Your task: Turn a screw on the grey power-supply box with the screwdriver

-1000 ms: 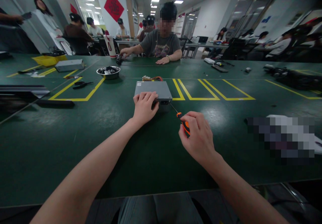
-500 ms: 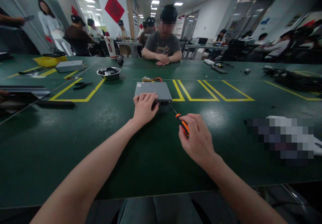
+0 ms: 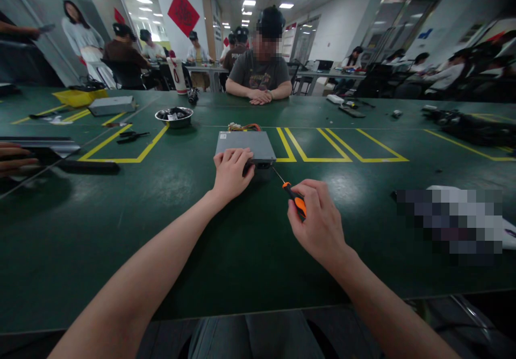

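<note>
A grey metal computer power supply [image 3: 250,143] lies on the green table [image 3: 193,273], with coloured cables [image 3: 245,127] bunched at its far side. My left hand [image 3: 234,172] grips its near left part, fingers on the top and thumb at the near face. In my right hand [image 3: 316,214] is a screwdriver [image 3: 297,201] with an orange and black handle. Its thin shaft points away and to the left, the tip at the lower right corner of the near face. Whether the tip sits in a screw is too small to tell.
A metal bowl of small dark parts [image 3: 174,117] stands back left. Farther left are another grey metal box [image 3: 112,105] and a yellow tray [image 3: 80,98]. Someone's hand [image 3: 16,159] is at the left edge. Across the table sits a person [image 3: 258,74]. Black cables [image 3: 463,125] lie right.
The screwdriver handle has turned in my right hand, showing more orange, and my fingers have shifted slightly. My left hand and the power supply stay put. The other hand at left has come further into view.
</note>
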`<state>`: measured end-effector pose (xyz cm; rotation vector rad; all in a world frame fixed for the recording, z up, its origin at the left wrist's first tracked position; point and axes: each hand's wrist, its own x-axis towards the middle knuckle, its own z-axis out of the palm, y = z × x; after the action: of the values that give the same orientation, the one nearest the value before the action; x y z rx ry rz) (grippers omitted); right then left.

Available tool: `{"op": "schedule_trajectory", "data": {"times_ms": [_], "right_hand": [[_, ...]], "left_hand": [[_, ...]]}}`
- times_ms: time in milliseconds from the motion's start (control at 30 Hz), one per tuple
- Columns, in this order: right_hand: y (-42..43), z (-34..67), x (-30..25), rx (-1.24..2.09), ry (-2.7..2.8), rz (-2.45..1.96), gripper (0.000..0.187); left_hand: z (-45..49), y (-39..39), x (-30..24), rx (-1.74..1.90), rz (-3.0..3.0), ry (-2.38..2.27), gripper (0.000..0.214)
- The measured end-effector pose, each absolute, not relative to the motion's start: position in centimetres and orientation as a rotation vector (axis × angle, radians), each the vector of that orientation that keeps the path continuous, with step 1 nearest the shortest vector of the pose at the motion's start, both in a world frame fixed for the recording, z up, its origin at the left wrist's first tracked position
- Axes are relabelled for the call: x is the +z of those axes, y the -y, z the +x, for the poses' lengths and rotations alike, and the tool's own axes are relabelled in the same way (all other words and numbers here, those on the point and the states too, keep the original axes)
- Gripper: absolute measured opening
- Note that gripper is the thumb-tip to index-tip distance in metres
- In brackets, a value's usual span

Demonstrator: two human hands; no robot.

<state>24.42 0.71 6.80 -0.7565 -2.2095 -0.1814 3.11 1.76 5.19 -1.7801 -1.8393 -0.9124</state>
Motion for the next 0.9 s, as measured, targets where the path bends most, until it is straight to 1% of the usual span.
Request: {"op": "schedule_trajectory", "data": {"times_ms": [100, 200, 300, 600, 767, 833, 900], "right_hand": [[-0.78, 24.43, 6.81, -0.179, 2.199, -0.777, 0.020], [-0.81, 24.54, 6.86, -0.123, 2.185, -0.882, 0.024], [-0.74, 24.59, 6.83, -0.072, 2.194, -0.948, 0.022], [-0.91, 24.35, 6.60, -0.223, 2.246, -0.792, 0.022], [-0.82, 24.48, 6.83, -0.091, 2.215, -0.982, 0.026], [-0.73, 24.50, 6.83, -0.050, 2.219, -0.988, 0.024], [-0.63, 24.47, 6.78, -0.081, 2.234, -0.939, 0.020]], "left_hand": [[3.12, -1.71, 5.25, -0.911, -1.786, 1.848, 0.022], [3.09, -1.67, 5.27, -0.905, -1.795, 1.846, 0.022], [3.02, -1.71, 5.18, -0.909, -1.790, 1.841, 0.022], [2.98, -1.84, 5.02, -0.910, -1.781, 1.835, 0.021], [2.98, -1.81, 5.05, -0.908, -1.785, 1.838, 0.021], [2.97, -1.79, 5.06, -0.908, -1.787, 1.840, 0.021], [2.97, -1.79, 5.07, -0.911, -1.787, 1.841, 0.022]]}}
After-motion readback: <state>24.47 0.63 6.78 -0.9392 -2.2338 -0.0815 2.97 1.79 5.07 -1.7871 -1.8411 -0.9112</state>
